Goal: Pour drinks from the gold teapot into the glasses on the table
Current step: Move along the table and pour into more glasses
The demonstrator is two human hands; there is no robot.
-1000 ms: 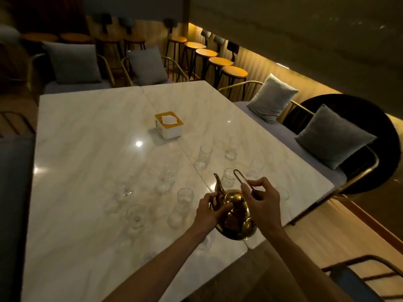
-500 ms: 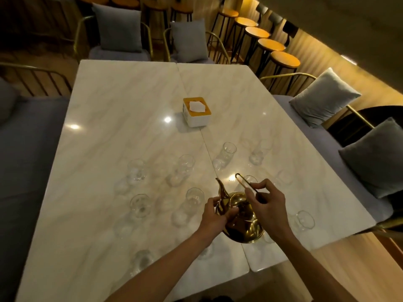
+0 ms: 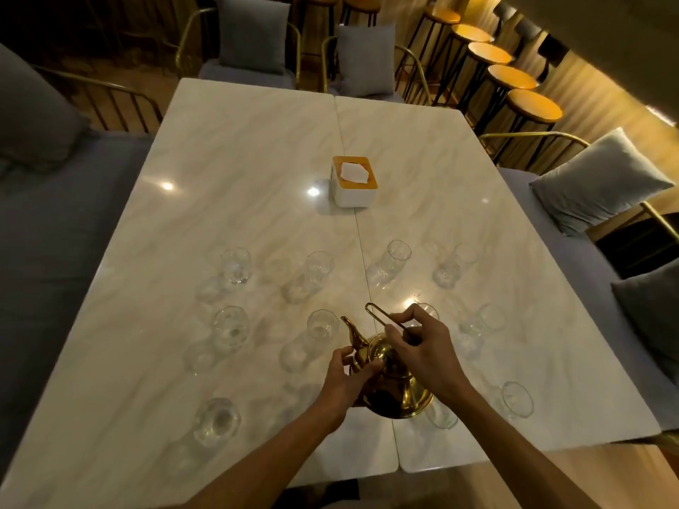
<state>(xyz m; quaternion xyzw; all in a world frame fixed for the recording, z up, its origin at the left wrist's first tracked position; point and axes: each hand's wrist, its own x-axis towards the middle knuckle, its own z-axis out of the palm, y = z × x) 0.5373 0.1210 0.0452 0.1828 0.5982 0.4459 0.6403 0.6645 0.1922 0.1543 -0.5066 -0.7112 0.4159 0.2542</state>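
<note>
Head view: gold teapot held above desk near its near edge, at centre seam. Your right hand pinches thin wire handle; left hand curls round body below spout. Polished metal, likely slippery, heavy if full: keep both holds. Glasses fragile, light, easily tipped.

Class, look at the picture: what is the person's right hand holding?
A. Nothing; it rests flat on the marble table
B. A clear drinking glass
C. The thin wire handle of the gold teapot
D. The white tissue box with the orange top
C: the right hand pinches the thin wire handle above the shiny gold metal teapot, while the left hand steadies the pot's body by the spout.
</note>
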